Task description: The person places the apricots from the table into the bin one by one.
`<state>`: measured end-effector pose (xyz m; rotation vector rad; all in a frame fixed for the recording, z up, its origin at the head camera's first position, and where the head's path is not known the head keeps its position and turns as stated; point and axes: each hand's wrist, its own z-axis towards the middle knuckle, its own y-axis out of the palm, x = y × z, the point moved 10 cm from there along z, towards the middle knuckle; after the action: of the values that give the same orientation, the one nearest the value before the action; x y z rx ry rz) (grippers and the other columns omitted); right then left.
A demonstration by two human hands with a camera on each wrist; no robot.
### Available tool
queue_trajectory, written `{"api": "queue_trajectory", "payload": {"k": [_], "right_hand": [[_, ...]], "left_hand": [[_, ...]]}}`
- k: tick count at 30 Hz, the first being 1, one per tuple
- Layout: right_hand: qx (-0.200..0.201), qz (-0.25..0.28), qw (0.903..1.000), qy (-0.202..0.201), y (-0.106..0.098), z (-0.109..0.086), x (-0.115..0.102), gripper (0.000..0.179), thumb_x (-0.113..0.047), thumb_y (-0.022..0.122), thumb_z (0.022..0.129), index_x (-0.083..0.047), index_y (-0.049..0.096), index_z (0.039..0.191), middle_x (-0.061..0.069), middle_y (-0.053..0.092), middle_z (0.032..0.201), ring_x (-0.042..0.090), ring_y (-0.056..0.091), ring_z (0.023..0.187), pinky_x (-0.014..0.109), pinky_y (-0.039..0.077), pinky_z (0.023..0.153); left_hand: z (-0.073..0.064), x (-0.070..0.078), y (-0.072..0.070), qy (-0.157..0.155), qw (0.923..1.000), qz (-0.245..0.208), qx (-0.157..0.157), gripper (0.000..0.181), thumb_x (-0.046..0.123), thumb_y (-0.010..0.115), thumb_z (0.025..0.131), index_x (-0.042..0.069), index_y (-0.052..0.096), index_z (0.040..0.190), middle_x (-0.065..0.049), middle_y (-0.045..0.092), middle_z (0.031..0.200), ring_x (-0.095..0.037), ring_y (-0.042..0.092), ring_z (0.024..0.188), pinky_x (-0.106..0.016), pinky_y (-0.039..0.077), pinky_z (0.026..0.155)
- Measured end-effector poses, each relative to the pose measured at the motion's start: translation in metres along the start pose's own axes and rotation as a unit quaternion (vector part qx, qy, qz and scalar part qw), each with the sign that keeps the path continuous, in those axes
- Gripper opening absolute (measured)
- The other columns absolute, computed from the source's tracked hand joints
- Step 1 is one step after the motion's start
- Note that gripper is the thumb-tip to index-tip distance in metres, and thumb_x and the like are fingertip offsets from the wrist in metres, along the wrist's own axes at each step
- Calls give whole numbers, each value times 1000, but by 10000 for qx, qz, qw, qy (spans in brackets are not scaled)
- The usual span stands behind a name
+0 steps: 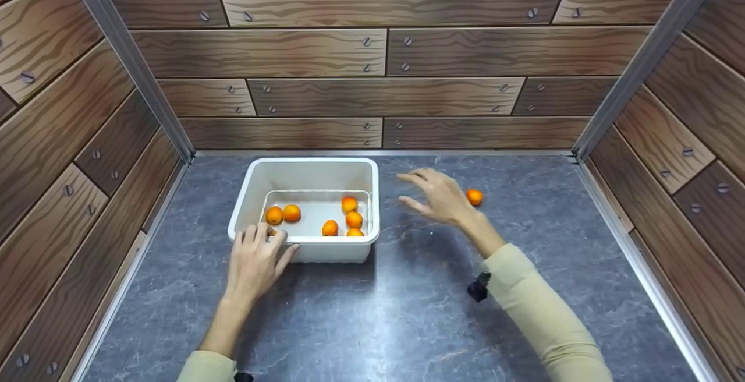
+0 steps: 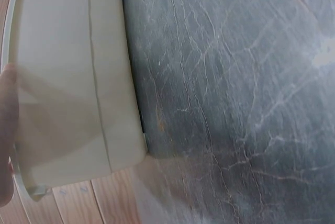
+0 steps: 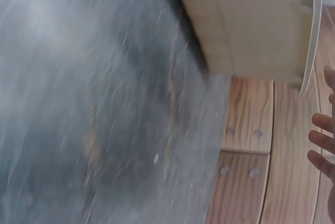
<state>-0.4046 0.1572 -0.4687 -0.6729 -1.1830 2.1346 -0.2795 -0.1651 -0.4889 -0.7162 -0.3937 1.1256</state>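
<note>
A white plastic tub (image 1: 326, 251) stands left of centre, with several small orange citrus fruits (image 1: 330, 228) on its floor. At its near left corner, my left hand (image 1: 253, 262) grips the rim, fingers over the edge and thumb on the outer side. Part of another fruit shows beside those fingers, mostly hidden. My right hand (image 1: 437, 195) hovers right of the tub, its fingers extended to the left and holding nothing. One loose orange fruit (image 1: 474, 197) lies just beyond that wrist. The right wrist view catches only some fingertips (image 3: 321, 140) at its edge.
A grey marbled tabletop (image 1: 372, 324) lies under everything. Wood-patterned walls (image 1: 384, 96) close off the back and both sides, with metal strips (image 1: 634, 254) along the edges. A small black device (image 1: 479, 287) sits at the right cuff.
</note>
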Motion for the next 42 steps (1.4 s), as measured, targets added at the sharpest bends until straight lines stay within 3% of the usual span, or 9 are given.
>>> {"api": "queue_trajectory", "payload": {"k": [9,18,24,33,42], "right_hand": [[-609,-208,9967,488,9,-26,49,58,-48,68,99,-17,59,148,15,67,139,39,64,128,57,52,107],[-948,201,9905,977,16,-48,86,58,-37,69,101,-9,55,150,25,61,143,48,57,133,66,43,113],[-946,-395,9872,1222,12,-62,112,60,-44,70,99,-11,58,148,23,64,139,46,61,127,62,49,107],[-1419,-601,9705,1854,24,-85,143,67,-51,68,98,-16,53,153,24,58,145,47,57,131,65,49,103],[-1747,-603,9563,2264,35,-109,164,69,-51,65,100,-15,48,157,28,52,151,51,51,138,71,41,111]], "left_hand": [[0,0,-1,24,10000,45,13,38,50,68,95,12,65,96,-15,61,95,-34,53,85,-46,42,77],[0,-1,0,15,10000,24,-11,39,50,69,94,12,64,96,-15,61,96,-35,52,85,-47,42,77],[-1,0,0,13,10000,-20,3,39,51,69,94,12,64,96,-15,62,96,-35,52,86,-47,42,78],[0,0,0,14,10000,10,-40,38,49,69,95,12,64,96,-14,60,96,-34,51,85,-47,42,78],[0,0,0,29,10000,42,-22,40,50,68,94,11,63,96,-15,60,96,-34,49,83,-46,41,76]]}}
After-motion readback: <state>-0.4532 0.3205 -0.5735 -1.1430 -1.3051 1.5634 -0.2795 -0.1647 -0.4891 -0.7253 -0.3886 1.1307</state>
